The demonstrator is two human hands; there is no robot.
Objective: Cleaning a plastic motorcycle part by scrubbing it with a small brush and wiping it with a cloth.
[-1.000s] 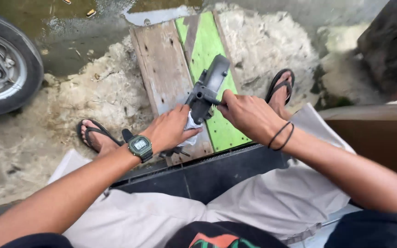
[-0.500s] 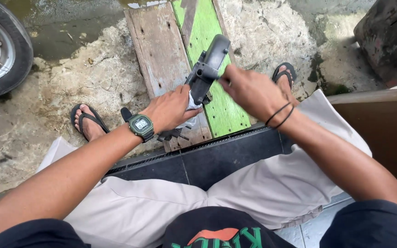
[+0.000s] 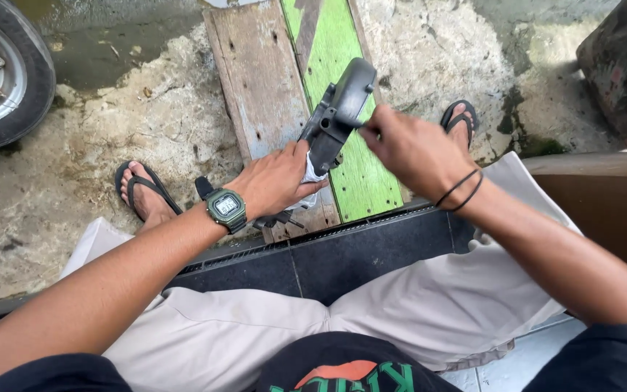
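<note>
Left hand clamps the dark grey motorcycle part through a white rag, above the planks at 12 o'clock. Right hand pinches its mid-body, fingers closed. Judgement: keep the lower grip steady and work in small motions.

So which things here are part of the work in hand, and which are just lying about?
In hand:
left hand gripping the dark grey part with a white rag
right hand at the part's upper end

Lying about:
wheel
wooden plank
green board
</note>
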